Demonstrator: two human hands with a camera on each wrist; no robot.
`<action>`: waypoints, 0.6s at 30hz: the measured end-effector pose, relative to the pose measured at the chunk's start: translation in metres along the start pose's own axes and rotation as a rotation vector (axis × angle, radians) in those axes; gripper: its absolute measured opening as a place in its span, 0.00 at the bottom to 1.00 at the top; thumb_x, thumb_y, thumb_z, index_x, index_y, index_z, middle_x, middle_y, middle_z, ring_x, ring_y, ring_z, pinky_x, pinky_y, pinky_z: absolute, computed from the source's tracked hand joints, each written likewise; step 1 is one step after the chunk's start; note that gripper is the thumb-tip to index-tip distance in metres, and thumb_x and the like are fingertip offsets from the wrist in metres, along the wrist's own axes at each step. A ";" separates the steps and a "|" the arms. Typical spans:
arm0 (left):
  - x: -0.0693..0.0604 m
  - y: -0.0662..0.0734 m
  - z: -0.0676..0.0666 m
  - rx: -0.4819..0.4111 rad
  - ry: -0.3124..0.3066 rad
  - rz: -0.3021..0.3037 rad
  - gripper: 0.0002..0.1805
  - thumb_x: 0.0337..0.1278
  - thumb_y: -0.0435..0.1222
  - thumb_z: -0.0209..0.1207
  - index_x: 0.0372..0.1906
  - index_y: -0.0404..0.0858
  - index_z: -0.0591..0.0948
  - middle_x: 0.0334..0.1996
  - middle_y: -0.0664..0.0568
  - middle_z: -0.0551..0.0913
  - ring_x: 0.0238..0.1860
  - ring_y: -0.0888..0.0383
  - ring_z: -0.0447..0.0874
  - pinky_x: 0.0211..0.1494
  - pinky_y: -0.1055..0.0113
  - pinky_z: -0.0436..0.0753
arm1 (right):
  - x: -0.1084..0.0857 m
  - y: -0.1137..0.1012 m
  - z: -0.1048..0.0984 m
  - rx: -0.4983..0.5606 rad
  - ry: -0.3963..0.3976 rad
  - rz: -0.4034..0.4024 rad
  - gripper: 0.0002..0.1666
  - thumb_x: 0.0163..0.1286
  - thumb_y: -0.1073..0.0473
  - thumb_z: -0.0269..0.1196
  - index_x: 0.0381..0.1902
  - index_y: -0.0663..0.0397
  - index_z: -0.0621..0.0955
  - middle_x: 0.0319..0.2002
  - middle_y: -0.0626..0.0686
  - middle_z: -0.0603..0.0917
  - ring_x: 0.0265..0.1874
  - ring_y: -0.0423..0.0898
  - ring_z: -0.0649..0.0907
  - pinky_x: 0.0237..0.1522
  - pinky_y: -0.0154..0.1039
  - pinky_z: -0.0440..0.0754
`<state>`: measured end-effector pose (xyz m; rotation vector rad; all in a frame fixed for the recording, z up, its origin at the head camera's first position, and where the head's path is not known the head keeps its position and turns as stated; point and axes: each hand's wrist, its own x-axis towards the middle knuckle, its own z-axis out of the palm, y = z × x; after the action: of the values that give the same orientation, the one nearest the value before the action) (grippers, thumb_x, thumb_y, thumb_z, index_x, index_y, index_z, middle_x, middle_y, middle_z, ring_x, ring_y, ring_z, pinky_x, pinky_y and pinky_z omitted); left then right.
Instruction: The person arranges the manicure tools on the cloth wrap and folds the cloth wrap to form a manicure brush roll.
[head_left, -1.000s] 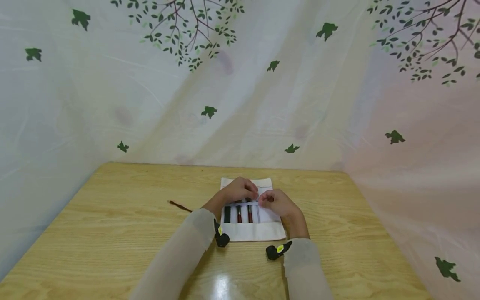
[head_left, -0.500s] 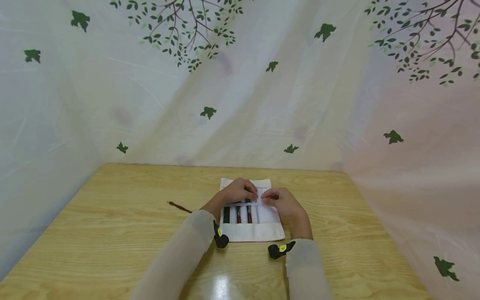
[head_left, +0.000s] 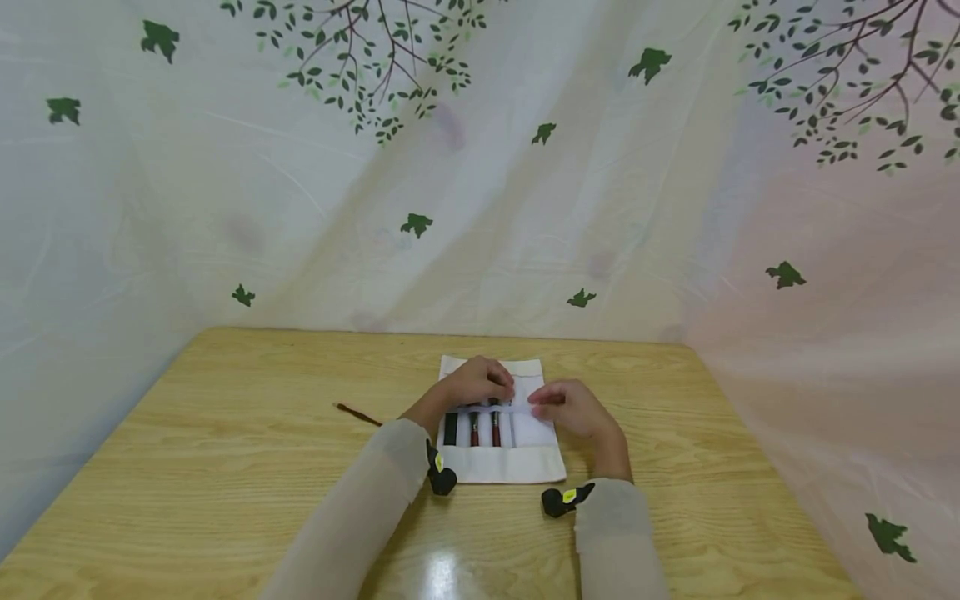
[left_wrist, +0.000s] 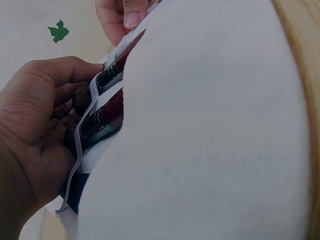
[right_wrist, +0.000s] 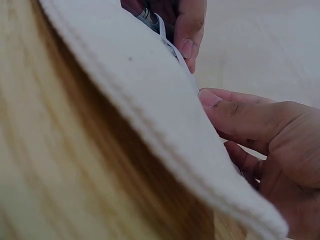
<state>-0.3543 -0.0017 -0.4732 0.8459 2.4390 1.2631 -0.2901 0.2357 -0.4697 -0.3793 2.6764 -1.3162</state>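
A white fabric brush roll lies unrolled at the middle of the table. Two brushes with red handles stand in its pocket, their dark bristle heads behind a pale elastic band. My left hand is over the upper part of the roll, its fingertips pinching at the band beside the brush heads; the exact contact is partly hidden. With thumb and forefinger my right hand pinches the band farther right, seen edge-on in the right wrist view, where the right hand is close to the roll's edge.
A slim brown brush lies on the wooden table left of the roll, partly behind the left forearm. A dark flat piece sits in the roll's left slot. A pale patterned curtain hangs behind the table.
My right hand has shifted to the right along the band, widening the gap between the two hands. My left hand stays almost where it was. The roll has moved slightly left.
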 end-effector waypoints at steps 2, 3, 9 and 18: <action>0.000 0.000 0.000 -0.006 -0.002 -0.004 0.07 0.65 0.40 0.67 0.39 0.42 0.91 0.49 0.55 0.86 0.50 0.60 0.81 0.47 0.66 0.80 | -0.001 -0.001 0.001 0.002 -0.006 0.012 0.09 0.69 0.63 0.69 0.46 0.55 0.89 0.44 0.51 0.88 0.43 0.45 0.83 0.48 0.42 0.81; -0.001 0.000 0.000 -0.004 -0.002 -0.004 0.07 0.65 0.40 0.67 0.39 0.42 0.91 0.49 0.55 0.86 0.50 0.60 0.81 0.48 0.66 0.80 | -0.002 -0.002 0.001 0.004 -0.005 0.022 0.08 0.69 0.63 0.70 0.45 0.54 0.89 0.44 0.51 0.87 0.43 0.46 0.83 0.48 0.43 0.81; -0.002 0.001 -0.001 0.012 0.001 0.016 0.06 0.65 0.39 0.67 0.39 0.41 0.91 0.49 0.54 0.86 0.52 0.58 0.81 0.54 0.64 0.79 | -0.003 -0.006 0.003 -0.013 0.008 0.065 0.05 0.69 0.63 0.69 0.40 0.50 0.90 0.45 0.50 0.85 0.45 0.47 0.80 0.50 0.45 0.78; -0.004 0.005 0.000 0.004 0.004 0.020 0.07 0.63 0.37 0.67 0.38 0.39 0.91 0.49 0.52 0.86 0.52 0.57 0.81 0.54 0.64 0.79 | 0.001 -0.001 0.004 -0.004 -0.024 0.036 0.05 0.72 0.66 0.66 0.40 0.53 0.88 0.39 0.47 0.86 0.41 0.45 0.80 0.47 0.41 0.77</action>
<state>-0.3497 -0.0017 -0.4695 0.8720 2.4423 1.2689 -0.2904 0.2319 -0.4718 -0.3440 2.6539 -1.2883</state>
